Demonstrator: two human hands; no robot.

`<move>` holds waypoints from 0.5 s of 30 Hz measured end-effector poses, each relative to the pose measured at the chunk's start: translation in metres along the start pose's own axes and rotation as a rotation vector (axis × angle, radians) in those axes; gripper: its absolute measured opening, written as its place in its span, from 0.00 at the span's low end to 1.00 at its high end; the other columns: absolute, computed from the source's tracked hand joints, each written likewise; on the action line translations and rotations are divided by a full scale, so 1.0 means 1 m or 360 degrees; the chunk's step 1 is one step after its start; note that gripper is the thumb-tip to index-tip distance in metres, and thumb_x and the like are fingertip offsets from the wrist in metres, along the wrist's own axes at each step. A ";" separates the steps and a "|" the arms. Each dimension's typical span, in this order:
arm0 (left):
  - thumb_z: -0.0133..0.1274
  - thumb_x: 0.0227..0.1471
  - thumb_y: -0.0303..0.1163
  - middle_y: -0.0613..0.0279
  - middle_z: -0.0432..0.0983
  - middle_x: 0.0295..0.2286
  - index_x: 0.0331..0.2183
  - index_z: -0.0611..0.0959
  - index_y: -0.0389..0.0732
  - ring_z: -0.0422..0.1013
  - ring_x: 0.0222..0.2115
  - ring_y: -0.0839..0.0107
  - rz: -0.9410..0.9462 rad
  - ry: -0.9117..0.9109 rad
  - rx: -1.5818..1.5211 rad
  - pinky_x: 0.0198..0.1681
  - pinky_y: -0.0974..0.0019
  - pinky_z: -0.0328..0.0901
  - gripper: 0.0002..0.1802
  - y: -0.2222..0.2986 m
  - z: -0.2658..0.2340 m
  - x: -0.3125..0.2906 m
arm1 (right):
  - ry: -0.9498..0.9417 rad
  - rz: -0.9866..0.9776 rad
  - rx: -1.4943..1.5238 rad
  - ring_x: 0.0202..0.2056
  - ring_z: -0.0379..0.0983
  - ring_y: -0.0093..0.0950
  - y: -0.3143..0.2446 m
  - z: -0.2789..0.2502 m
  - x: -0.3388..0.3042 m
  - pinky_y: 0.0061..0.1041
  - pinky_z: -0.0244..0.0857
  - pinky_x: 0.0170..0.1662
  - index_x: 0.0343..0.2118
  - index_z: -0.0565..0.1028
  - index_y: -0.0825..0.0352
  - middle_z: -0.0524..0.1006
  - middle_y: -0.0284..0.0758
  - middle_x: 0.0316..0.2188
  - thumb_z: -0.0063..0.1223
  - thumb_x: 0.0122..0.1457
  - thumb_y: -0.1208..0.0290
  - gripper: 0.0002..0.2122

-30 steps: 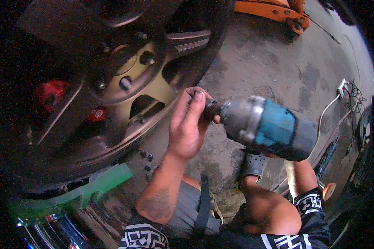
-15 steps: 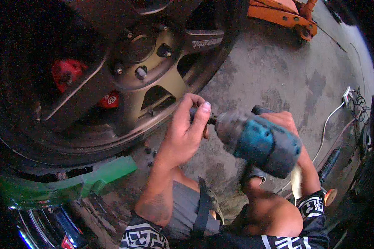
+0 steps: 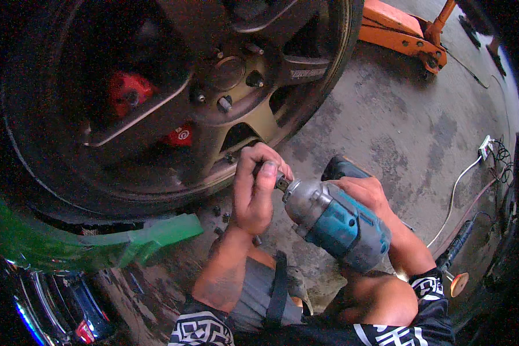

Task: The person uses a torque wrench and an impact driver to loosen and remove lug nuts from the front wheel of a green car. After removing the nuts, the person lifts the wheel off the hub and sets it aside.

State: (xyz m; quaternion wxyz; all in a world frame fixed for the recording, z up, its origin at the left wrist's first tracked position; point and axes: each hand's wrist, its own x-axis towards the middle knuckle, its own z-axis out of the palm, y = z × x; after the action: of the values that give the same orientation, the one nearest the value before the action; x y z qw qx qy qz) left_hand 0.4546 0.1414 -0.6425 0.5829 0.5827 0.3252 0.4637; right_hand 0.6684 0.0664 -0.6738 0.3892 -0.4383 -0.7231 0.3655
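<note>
My right hand (image 3: 360, 193) is closed round the grip of a teal and grey cordless impact wrench (image 3: 349, 228). Its metal nose points up and left, toward my left hand (image 3: 256, 187). Thumb and fingers of that hand pinch a dark socket (image 3: 275, 172), mostly hidden by them, right at the wrench's square drive (image 3: 283, 184). Whether the socket is seated on the drive I cannot tell. Beyond my hands stands a bronze spoked wheel (image 3: 236, 118) with a black tyre. Around its hub, bare studs (image 3: 200, 98) and a nut-like silver piece (image 3: 225, 104) show in the holes.
Red brake calipers (image 3: 130, 92) show behind the spokes. Green tape (image 3: 167, 230) covers a body panel edge at lower left. Small dark pieces, perhaps lug nuts (image 3: 218, 212), lie below the tyre. An orange floor jack (image 3: 406, 34), cables (image 3: 452, 202) and a polisher (image 3: 457, 242) are on the right.
The view has shifted, so the wheel sits farther right. My right hand has brought the wrench left and lower, its nose now tilted more upward. My left hand keeps its pinch at the drive.
</note>
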 end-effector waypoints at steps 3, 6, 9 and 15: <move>0.40 0.61 0.35 0.57 0.63 0.30 0.38 0.65 0.38 0.63 0.30 0.68 0.0216 0.0110 -0.0092 0.38 0.58 0.65 0.10 -0.001 0.007 -0.001 | -0.0050 0.0270 0.0481 0.33 0.77 0.40 0.003 0.018 0.009 0.32 0.71 0.37 0.43 0.76 0.66 0.79 0.41 0.34 0.56 0.52 0.64 0.17; 0.40 0.62 0.36 0.56 0.64 0.31 0.39 0.66 0.38 0.63 0.30 0.68 0.0362 -0.0069 0.0478 0.40 0.57 0.65 0.11 0.012 0.002 -0.001 | -0.0192 -0.0288 -0.0317 0.45 0.73 0.39 -0.010 0.013 0.006 0.34 0.66 0.50 0.45 0.76 0.62 0.77 0.39 0.43 0.59 0.53 0.65 0.17; 0.40 0.63 0.36 0.53 0.67 0.35 0.42 0.66 0.36 0.66 0.34 0.68 0.0130 -0.0168 0.0750 0.42 0.62 0.64 0.13 0.026 -0.011 0.005 | -0.0139 -0.0105 -0.0339 0.46 0.73 0.36 -0.021 0.015 0.009 0.32 0.65 0.52 0.47 0.75 0.61 0.76 0.37 0.44 0.59 0.56 0.61 0.18; 0.38 0.65 0.48 0.45 0.62 0.55 0.62 0.50 0.39 0.64 0.53 0.61 -0.0429 -0.0042 0.0528 0.58 0.57 0.59 0.34 0.013 -0.004 0.008 | 0.0131 0.0451 0.0157 0.43 0.74 0.37 0.003 0.025 0.022 0.35 0.67 0.48 0.44 0.76 0.59 0.78 0.37 0.40 0.56 0.58 0.63 0.13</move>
State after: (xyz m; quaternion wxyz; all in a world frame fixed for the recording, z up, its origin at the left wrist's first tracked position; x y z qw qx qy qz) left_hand 0.4520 0.1484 -0.6290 0.5399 0.6278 0.4646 0.3139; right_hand 0.6404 0.0826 -0.6819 0.3840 -0.5310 -0.6186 0.4335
